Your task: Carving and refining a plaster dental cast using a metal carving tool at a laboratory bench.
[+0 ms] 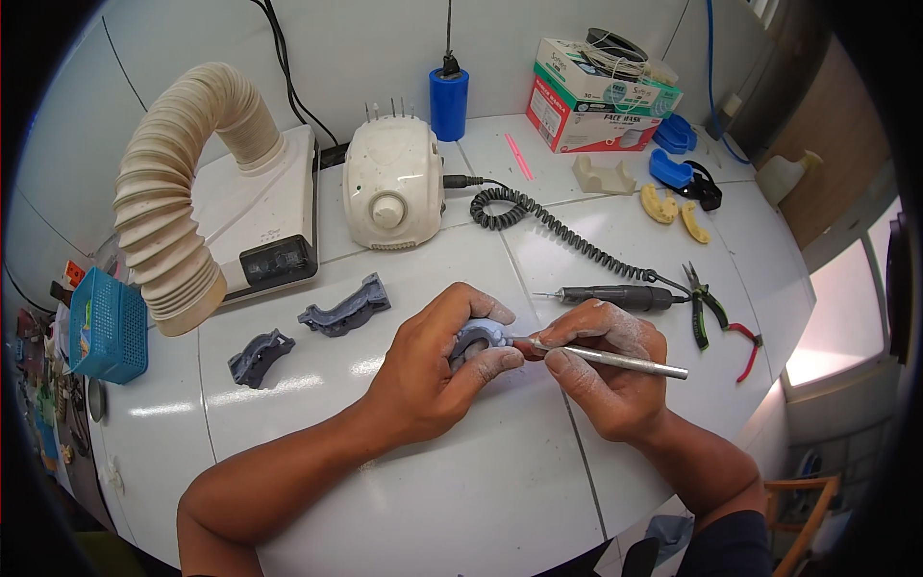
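Grey-blue arch model: I record it over the white table, gripped by the left hand, fingers curled closed around it; the right hand, fingers pinched, holds a slim metal tool pointed at it.

My white tiled table spreads before me. Pale wall behind it; brown panel past its far right. I see a bright opening right of it, wooden furniture frame off its near right, pale floor below, glare on its left top.
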A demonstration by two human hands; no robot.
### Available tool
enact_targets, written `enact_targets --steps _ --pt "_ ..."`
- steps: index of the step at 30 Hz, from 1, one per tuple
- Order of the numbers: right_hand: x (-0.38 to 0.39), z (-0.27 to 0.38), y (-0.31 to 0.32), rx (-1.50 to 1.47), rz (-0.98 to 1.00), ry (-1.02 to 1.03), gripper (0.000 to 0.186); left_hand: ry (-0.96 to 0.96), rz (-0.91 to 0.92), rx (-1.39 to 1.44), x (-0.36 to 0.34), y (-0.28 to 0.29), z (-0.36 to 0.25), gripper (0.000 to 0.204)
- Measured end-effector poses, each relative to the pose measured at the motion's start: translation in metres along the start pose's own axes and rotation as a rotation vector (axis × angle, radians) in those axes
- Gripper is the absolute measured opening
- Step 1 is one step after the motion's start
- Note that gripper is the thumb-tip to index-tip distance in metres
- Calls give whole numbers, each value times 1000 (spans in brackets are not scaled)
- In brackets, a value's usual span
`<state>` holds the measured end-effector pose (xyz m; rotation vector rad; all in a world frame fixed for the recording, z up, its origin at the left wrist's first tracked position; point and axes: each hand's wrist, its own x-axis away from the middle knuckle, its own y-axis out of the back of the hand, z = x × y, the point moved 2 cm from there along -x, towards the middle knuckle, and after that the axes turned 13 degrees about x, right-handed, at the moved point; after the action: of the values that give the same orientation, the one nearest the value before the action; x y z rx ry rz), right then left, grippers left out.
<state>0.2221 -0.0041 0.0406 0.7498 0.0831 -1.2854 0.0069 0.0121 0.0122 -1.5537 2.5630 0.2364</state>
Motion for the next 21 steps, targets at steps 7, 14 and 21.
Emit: enact_targets --steps 7,14,21 --pt "0 -1 0 -22 -16 0 11 8 5 10 0 -1 1 28" --pt "-1 -1 0 -2 -7 14 12 -49 -57 88 0 -2 5 29" --pt "1 -3 -1 -45 -41 6 11 18 3 21 0 0 0 27"
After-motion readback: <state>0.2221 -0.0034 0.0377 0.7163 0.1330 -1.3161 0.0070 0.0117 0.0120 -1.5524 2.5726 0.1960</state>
